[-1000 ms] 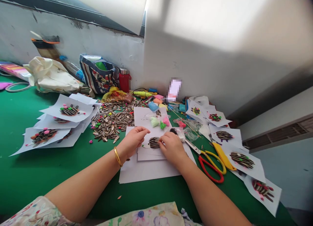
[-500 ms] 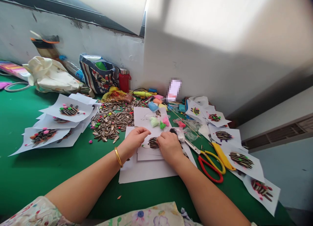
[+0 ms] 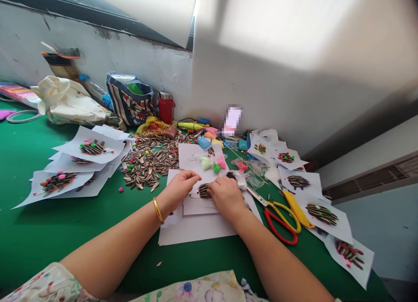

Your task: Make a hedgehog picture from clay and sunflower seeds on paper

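Note:
A hedgehog picture covered with striped sunflower seeds (image 3: 205,191) lies on white paper (image 3: 199,232) in front of me. My right hand (image 3: 228,196) rests at the right edge of the seeds, its fingers bent and together, the tips partly hidden. Just above and left of the picture is my left hand (image 3: 183,186), thumb and fingers closed in a pinch. Whatever it may hold is too small to make out. Small bags of green and pink clay (image 3: 206,163) sit on the sheet beyond both hands.
A heap of loose sunflower seeds (image 3: 146,162) lies left of the paper. Scissors (image 3: 281,223) and a yellow cutter (image 3: 297,208) lie at right. Finished seed pictures (image 3: 93,147) are stacked left, with others (image 3: 321,214) along the right edge. A red flask (image 3: 166,108) stands behind.
My right hand's fingers have shifted very slightly left over the seeds. My left hand stays in the same pinch.

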Demonstrator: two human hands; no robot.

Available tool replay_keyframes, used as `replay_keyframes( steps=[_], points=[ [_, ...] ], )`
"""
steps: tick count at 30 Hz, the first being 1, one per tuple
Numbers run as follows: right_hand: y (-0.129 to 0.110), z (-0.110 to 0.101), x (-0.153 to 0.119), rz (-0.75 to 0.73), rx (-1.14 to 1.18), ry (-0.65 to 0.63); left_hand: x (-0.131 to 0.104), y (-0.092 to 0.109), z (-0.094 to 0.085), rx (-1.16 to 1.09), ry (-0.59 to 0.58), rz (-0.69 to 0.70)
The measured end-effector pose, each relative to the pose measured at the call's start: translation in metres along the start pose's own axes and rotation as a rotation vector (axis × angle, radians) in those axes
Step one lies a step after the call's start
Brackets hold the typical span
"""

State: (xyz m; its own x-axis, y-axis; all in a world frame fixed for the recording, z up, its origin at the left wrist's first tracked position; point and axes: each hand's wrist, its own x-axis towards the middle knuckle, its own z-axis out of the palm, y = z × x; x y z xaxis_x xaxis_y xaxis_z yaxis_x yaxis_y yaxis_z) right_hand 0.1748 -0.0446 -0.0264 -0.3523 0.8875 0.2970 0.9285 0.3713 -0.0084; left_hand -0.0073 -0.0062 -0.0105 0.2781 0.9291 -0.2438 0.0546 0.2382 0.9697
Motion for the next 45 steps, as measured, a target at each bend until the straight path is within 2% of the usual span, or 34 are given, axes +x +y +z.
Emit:
replay_keyframes(
  steps=[5, 24, 38, 45],
  points=[
    [0.003, 0.0, -0.002, 0.022, 0.087, -0.025, 0.0, 0.001, -0.001, 0.005, -0.01, -0.011],
    [0.005, 0.016, 0.001, 0.003, 0.336, 0.064, 0.002, -0.002, -0.002, 0.035, 0.005, 0.01],
    [0.001, 0.017, 0.004, -0.011, 0.251, 0.06, 0.002, -0.003, -0.002, 0.041, 0.003, 0.012],
    [0.0, 0.016, 0.007, -0.025, 0.228, 0.036, -0.002, 0.001, 0.0, -0.035, -0.008, -0.016]
  ],
)
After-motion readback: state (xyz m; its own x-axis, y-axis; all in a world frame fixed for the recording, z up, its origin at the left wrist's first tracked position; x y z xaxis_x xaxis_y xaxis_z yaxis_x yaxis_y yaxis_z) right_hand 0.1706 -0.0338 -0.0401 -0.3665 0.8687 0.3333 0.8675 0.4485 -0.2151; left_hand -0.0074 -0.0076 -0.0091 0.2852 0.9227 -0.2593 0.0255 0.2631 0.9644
